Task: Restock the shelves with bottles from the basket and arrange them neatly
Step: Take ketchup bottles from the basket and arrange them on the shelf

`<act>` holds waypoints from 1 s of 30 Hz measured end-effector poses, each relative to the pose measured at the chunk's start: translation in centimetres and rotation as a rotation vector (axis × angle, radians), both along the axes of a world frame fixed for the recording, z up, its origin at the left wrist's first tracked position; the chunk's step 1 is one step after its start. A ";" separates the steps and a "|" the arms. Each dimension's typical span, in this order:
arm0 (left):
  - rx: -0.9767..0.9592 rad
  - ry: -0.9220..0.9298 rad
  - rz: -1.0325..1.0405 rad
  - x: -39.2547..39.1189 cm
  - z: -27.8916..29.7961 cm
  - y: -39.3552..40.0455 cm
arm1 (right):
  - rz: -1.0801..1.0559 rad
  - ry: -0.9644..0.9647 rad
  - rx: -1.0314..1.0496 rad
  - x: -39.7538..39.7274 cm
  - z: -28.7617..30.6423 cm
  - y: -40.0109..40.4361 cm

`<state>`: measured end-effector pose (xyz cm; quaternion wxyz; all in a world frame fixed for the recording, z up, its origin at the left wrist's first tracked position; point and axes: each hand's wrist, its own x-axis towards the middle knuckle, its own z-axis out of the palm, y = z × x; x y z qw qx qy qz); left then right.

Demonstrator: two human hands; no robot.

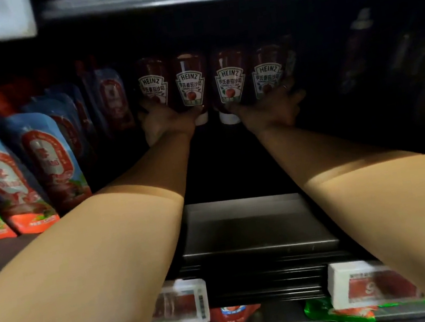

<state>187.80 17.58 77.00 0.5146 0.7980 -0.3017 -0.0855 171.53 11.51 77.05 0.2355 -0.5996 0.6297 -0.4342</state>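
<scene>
The dark shelf [254, 226] runs deep, and both bare arms reach along it to the back. Left of the left grip [164, 122], blue and red pouches [41, 164] stand in leaning rows toward the shelf front. At the far ends of the grips, four Heinz ketchup bottles [192, 86] stand cap-down in one row at the rear, labels facing out and sides touching or nearly so. The left grip has its fingers spread around the lower part of the leftmost bottle, the thumb reaching the second bottle's base; grasping, though the dimness blurs the finger detail. The right grip [272, 109] likewise wraps the rightmost bottle's base, thumb toward the third bottle's white cap [229, 117]. Nearer than the grips, two price tags [180, 306] hang on the shelf's front edge.
</scene>
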 end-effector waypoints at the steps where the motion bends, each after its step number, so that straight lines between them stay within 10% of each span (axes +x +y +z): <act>1: -0.012 -0.006 0.010 0.0 0.0 0.1 | 0.003 -0.003 -0.004 0.0 0.0 0.0; 20: -0.097 -0.024 0.091 -1.0 0.2 2.5 | 0.023 -0.130 -0.040 -2.4 0.2 0.7; 30: -0.110 0.012 -0.248 -1.6 -0.2 7.8 | 0.000 -0.163 0.048 -7.5 1.2 7.5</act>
